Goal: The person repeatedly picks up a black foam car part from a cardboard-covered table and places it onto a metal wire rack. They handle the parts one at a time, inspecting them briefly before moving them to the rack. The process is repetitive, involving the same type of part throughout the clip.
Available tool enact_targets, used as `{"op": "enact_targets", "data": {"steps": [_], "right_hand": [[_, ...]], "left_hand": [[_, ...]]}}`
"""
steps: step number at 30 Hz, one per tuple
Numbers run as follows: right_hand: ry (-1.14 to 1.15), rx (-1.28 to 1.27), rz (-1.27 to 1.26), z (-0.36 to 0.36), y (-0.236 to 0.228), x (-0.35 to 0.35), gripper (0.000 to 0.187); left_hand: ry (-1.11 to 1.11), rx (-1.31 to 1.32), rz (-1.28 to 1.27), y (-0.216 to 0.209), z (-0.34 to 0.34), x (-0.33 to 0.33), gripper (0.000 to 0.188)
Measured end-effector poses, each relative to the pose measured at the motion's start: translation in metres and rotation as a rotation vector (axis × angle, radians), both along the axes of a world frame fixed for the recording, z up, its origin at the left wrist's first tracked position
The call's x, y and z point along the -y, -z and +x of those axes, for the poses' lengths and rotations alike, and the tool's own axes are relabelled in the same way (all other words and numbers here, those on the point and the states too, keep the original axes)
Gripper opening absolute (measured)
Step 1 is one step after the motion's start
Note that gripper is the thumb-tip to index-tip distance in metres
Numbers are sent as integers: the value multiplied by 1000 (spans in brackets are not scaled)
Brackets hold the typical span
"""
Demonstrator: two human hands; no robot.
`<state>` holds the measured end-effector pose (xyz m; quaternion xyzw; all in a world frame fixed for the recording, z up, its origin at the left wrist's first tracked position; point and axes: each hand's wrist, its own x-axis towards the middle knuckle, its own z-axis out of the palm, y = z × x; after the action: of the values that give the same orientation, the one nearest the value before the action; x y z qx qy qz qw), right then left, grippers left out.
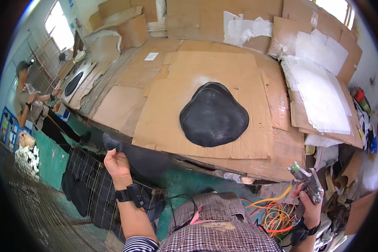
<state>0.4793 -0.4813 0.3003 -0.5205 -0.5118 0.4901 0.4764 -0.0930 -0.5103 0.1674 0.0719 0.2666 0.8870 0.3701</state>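
Observation:
A black rounded seat-shaped piece [214, 115] lies flat on the cardboard-covered table [155, 109], with pale spray marks around its top edge. My left hand [116, 164] grips the edge of another black flexible piece [140, 157] hanging just below the table's front edge. My right hand [308, 201] holds a metal spray gun [308, 185] to the right, below the table edge, with a yellow hose trailing from it.
A wire rack [86, 185] with more black pieces stands at the lower left. Another person [33, 105] works at far left. White paper sheets [319, 92] cover the table's right side. Orange and yellow hoses [273, 214] coil on the green floor.

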Motion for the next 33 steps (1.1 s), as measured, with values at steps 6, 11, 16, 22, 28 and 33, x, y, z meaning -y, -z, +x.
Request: {"op": "enact_targets", "data": {"steps": [6, 11, 16, 22, 28, 33], "right_hand": [[-136, 90, -58, -12, 0, 25, 56], [-341, 112, -48, -54, 18, 43, 55], [-635, 241, -167, -98, 27, 54, 50], [-784, 306, -237, -149, 25, 82, 59], [-994, 389, -212, -187, 35, 100, 63], [-1090, 498, -194, -198, 37, 107, 60]], "left_hand": [[-108, 18, -25, 4, 0, 64, 35], [-186, 69, -95, 25, -4, 135, 47], [-326, 85, 13, 61, -11, 239, 60], [-570, 92, -82, 118, 2, 366, 58], [-855, 230, -288, 225, 61, 516, 58], [-1015, 902, -892, 333, 160, 619, 78]]}}
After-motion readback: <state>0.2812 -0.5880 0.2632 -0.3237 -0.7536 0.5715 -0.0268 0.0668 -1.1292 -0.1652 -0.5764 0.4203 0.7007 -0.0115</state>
